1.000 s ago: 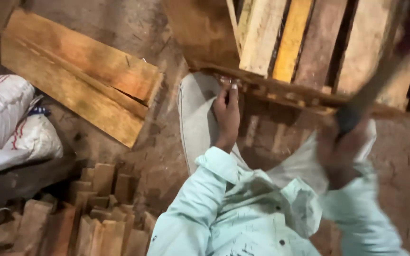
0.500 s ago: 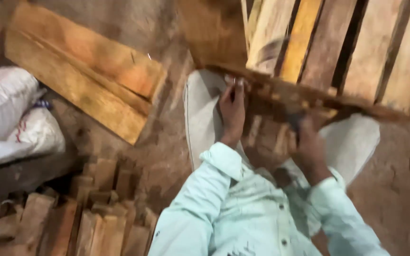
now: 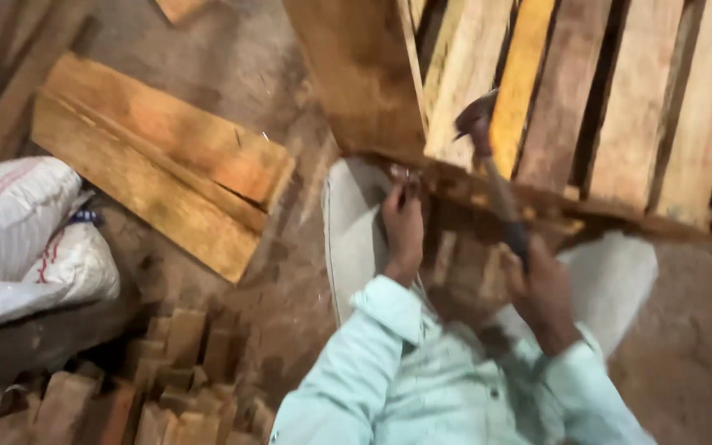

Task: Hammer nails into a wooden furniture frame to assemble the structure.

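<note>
My left hand [image 3: 403,227] pinches a small nail against the near edge of a wooden pallet [image 3: 620,99] that leans up in front of me. A hammer [image 3: 488,161] with a wooden handle is gripped in my right hand [image 3: 541,292], its metal head raised just above and right of the left hand's fingers. Both arms wear pale green sleeves. The nail itself is blurred and mostly hidden by my fingers.
Two flat planks [image 3: 162,161] lie on the dirt floor at left. White sacks [image 3: 26,235] sit at the far left. Several short wood blocks [image 3: 150,387] are stacked at bottom left. A pale cloth [image 3: 352,235] lies under the pallet's edge.
My right hand swung the hammer down onto the pallet edge and has lifted it again, head now above the nail. The left hand stayed at the edge.
</note>
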